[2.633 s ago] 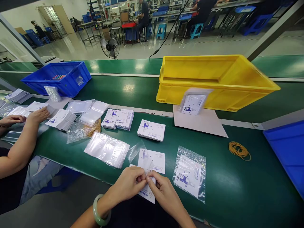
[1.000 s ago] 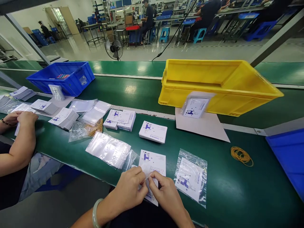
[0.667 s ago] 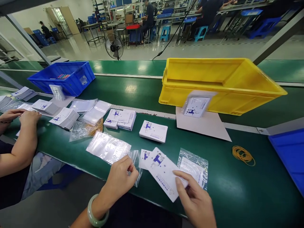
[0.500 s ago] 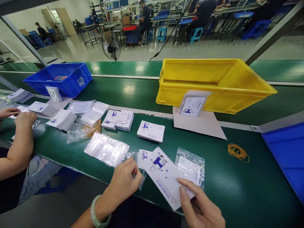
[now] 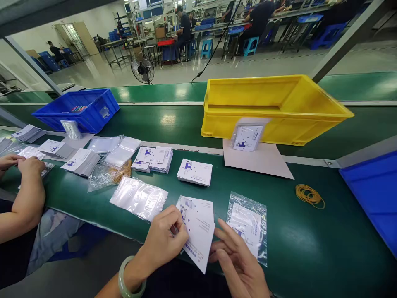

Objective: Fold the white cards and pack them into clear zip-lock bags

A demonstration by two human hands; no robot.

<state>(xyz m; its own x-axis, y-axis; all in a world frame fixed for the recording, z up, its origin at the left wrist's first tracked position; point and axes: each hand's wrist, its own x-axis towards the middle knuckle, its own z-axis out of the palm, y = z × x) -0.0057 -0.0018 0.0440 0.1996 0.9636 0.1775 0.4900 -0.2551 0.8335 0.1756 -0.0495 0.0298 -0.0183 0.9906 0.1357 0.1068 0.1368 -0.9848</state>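
My left hand [image 5: 169, 234], with a pale green bangle on its wrist, is closed in a pinch at the left edge of a small clear bag, mostly hidden by the cards. A white printed card [image 5: 200, 240] with blue artwork lies slanted over another printed card [image 5: 204, 205] there. My right hand [image 5: 238, 263] is beside the slanted card's right edge, its fingers apart; whether a fingertip touches the card is unclear. To the right lies a clear bag [image 5: 263, 223] with a printed card inside. Beyond my hands sits a stack of printed cards [image 5: 194, 171].
Flat clear bags [image 5: 139, 196] lie to the left, near more card stacks [image 5: 82, 161] and rubber bands [image 5: 122, 171]. A yellow bin [image 5: 248, 126] stands at the back, a blue bin [image 5: 93, 109] back left. Loose rubber bands [image 5: 309, 195] lie right. A co-worker's hand [image 5: 31, 165] is far left.
The large card has moved left and turned, from my right hand's grip to beside my left hand, over the other card. My right hand has let go and its fingers have spread.
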